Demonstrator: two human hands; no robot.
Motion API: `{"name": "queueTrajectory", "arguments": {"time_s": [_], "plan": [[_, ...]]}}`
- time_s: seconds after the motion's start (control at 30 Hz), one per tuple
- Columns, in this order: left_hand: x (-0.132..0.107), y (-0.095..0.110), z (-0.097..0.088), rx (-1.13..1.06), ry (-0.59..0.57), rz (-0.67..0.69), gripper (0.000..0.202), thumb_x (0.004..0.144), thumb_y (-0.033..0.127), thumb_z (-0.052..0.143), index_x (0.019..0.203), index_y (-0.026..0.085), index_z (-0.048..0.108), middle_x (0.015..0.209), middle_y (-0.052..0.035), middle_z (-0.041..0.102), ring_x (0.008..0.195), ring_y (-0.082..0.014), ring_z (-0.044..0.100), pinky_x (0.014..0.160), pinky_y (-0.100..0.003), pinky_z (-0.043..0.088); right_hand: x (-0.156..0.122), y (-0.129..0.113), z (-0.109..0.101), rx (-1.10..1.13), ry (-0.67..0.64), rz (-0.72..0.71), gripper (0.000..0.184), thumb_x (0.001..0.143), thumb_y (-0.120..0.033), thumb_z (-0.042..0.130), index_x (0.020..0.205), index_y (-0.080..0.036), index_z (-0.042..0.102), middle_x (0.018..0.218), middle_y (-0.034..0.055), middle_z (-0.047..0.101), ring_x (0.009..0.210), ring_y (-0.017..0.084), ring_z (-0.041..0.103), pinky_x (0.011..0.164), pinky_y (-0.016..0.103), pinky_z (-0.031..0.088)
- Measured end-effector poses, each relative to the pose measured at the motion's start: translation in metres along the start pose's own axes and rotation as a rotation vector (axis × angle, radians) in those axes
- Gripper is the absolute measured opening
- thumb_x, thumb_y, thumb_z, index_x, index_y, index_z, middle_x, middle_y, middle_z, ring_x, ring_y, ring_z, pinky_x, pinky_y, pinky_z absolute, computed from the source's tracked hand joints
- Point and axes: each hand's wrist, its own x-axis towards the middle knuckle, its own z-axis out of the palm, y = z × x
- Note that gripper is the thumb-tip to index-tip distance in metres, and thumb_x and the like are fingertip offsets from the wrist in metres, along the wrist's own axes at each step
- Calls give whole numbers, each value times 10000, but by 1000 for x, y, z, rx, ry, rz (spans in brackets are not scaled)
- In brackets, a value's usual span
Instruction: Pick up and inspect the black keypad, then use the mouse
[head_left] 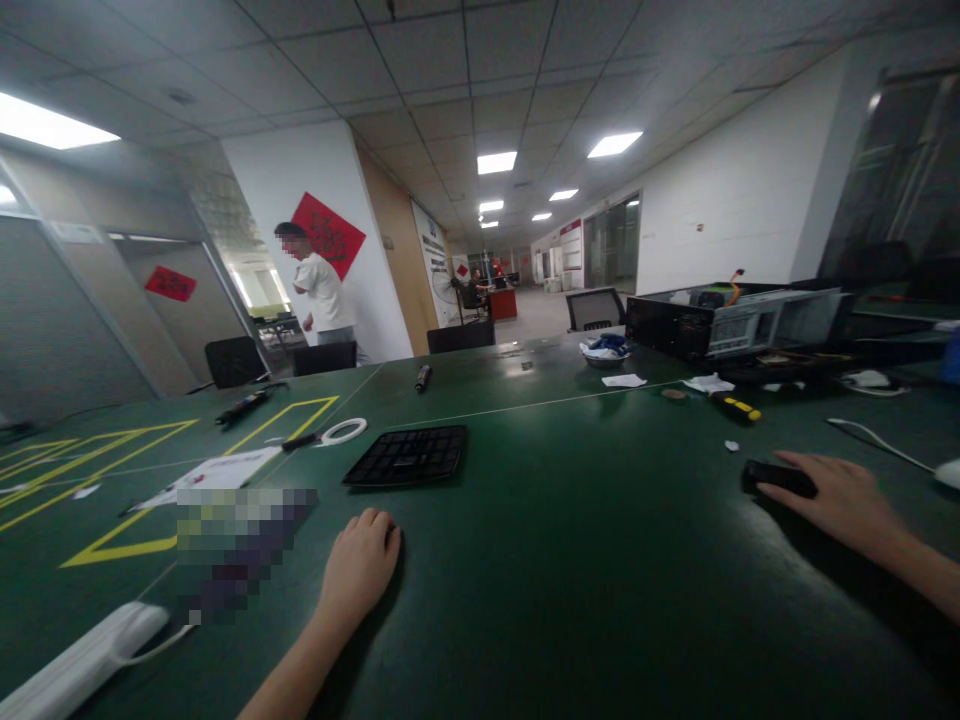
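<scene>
My left hand (360, 565) rests on the green table (570, 560), fingers curled under into a loose fist with nothing visible in it. A black keyboard (409, 455) lies just beyond it. My right hand (832, 495) lies flat at the right, fingers stretched out over a small black device (776, 478) and touching it.
An open black computer case (720, 325) stands at the back right, with a yellow-handled tool (736, 405) and paper scraps before it. A white power strip (82, 655) lies near left, yellow floor-tape lines (112, 450) mark the left. A person (319, 290) stands far left behind chairs.
</scene>
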Motion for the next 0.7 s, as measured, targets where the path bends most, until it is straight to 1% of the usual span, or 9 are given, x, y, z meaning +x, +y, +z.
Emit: {"name": "queueTrajectory", "arguments": {"time_s": [0.07,0.1,0.17,0.27,0.37,0.43,0.53,0.63,0.7], "plan": [[0,-1,0,20,45,-21,299,819,308,341,919,138,566,973,-106,544,903,-223,509,824,-318,356,-3,-5,-2,-112,67,36,701,649,-618,347,1154,-140,433,1196,188,465,1133,405,367,907,549,283],[-1,-1,0,46,77,-37,325,817,320,343,964,120,553,1004,-121,531,925,-233,502,844,-324,346,-4,-7,-4,-153,62,64,732,658,-631,329,1192,-134,401,1239,193,425,1164,414,317,904,578,256],[-1,-2,1,108,109,-73,378,817,352,341,996,82,535,997,-146,524,931,-257,498,849,-343,337,-6,-12,-9,-182,-30,97,704,684,-619,317,1201,-149,403,1260,180,417,1190,404,278,910,601,219],[-2,-1,1,135,20,-129,371,835,362,299,905,89,541,884,-133,543,846,-254,532,777,-344,365,-4,-18,-13,-152,-177,110,571,717,-543,359,1116,-159,496,1190,168,496,1131,393,365,896,580,255],[-2,0,0,83,-61,-138,325,857,313,255,840,123,518,866,-106,553,796,-215,553,719,-311,382,3,-36,-13,-64,-220,113,519,711,-471,435,1063,-101,532,1104,187,548,1023,365,470,853,497,354],[-2,1,-2,49,-80,-127,292,859,291,255,818,141,502,869,-93,560,794,-198,554,697,-295,385,7,-62,-11,27,-246,68,503,712,-454,458,1056,-95,532,1066,168,571,983,318,508,851,435,386],[-2,1,-2,8,-76,-136,250,842,283,289,773,159,495,849,-81,568,786,-192,551,689,-291,385,2,-124,-10,200,-281,13,487,732,-487,429,1078,-154,509,1044,97,585,947,235,538,826,353,428],[-3,-2,-2,-132,-16,-143,213,804,288,349,716,169,503,802,-71,570,769,-194,545,708,-302,387,-17,-192,-7,720,-389,70,540,725,-512,443,1143,-171,438,1121,95,528,992,220,516,853,372,423],[-4,-8,-2,-345,31,-193,185,764,303,409,688,174,517,738,-54,570,736,-198,544,697,-311,397,-32,-226,-4,962,-425,46,520,736,-493,448,1164,-201,409,1172,74,488,1058,208,476,904,378,396]]}}
